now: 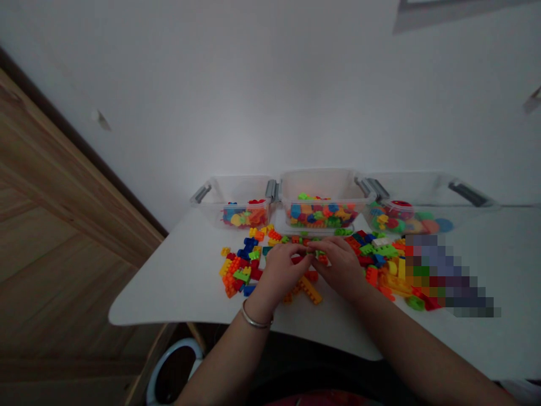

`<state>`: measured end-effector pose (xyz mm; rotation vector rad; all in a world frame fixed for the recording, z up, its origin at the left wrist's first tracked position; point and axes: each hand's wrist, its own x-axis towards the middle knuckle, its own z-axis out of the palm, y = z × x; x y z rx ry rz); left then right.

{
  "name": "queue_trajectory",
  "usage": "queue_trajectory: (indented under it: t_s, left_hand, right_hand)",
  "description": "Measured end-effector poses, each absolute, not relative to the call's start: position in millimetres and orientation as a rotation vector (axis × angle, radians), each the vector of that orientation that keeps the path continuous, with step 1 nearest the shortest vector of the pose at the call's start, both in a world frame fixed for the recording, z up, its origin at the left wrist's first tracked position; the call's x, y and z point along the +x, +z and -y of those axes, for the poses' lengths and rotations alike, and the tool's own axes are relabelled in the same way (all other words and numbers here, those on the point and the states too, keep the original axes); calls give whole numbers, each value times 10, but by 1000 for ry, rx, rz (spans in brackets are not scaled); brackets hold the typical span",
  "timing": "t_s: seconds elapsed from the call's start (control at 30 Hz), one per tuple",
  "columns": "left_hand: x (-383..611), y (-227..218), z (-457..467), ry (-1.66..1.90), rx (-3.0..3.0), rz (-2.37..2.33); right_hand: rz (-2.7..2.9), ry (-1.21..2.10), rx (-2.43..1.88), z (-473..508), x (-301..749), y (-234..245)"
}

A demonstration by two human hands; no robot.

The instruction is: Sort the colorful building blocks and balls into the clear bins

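My left hand (285, 266) and my right hand (340, 265) meet over the middle of the table, fingertips touching or nearly so. Both are closed in a pinch. Whatever sits between the fingertips is too small and dark to name. Colourful toy building bricks lie all around them. By the left hand is a heap of orange bricks (230, 276), with blue bricks (249, 245) behind it. A long yellow-orange brick (310, 290) lies below the fingertips, between my wrists. To the right of my right hand spreads another pile, with yellow bricks (397, 282) in it.
Along the wall stand three clear plastic boxes: a left box (240, 189) and a middle box (323, 189) with bricks, and a right box (422, 189) with round coloured pieces. A blurred-out patch (448, 276) covers the right side of the white table (169, 287). Wooden panelling (63, 225) rises at left.
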<state>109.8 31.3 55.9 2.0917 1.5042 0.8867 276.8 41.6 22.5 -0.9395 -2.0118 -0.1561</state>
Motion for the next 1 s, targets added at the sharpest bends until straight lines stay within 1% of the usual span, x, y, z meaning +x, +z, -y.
queue_trajectory:
  t_s: [0.13,0.2,0.3,0.37,0.43,0.47,0.53,0.7,1.0]
  left_hand:
    - [920,586,-438,1024,2078,-1511]
    - [760,638,-539,1267,1944,-1528]
    - [492,735,-705,1450,1828,-1573]
    - [332,781,-815,1663,1711,-1596]
    - [206,795,-919,1887,1669,-1702]
    - [160,791,-967,1929,1696,-1777]
    - [99,766,-1054,1914,1804,-1911]
    - [94,696,-1180,1734,1957,-2179]
    - [144,703,-1164,1625,2040,-2226]
  right_hand:
    - [2036,-124,-1080,-438,2776,237]
    - [2054,-78,-1168,-455,2791,232]
    - [2066,-11,-1214,-472,2815,226]
    - [2057,1,-1223,-470,2823,230]
    - [2057,-4,-1213,-458,2823,241]
    - [2061,-8,-1202,-451,2820,248]
    - [2071,-7,-1181,-439,2814,259]
    - [2071,25,-1162,-433,2809,267]
    - [2072,94,-1184,-464,2827,239]
